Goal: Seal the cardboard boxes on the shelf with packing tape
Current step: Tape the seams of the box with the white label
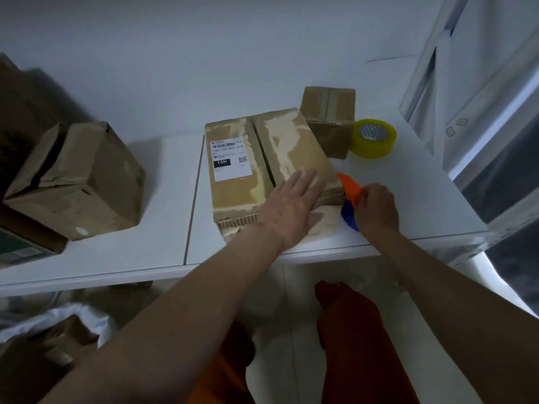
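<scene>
A worn cardboard box (256, 158) with a white shipping label lies on the white shelf (163, 228), its two top flaps meeting along a dark centre seam. My left hand (291, 211) presses flat on the box's near right corner, fingers straight. My right hand (376, 208) grips an orange and blue tape dispenser (350, 196) held against the box's right side near that corner. A loose roll of yellowish packing tape (373, 138) stands on the shelf behind the box to the right.
A small taped box (329, 118) stands behind the main box. Another battered box (81, 182) sits on the shelf's left part, with more cartons at the far left. The shelf's front edge runs just below my hands. A metal frame rises at the right.
</scene>
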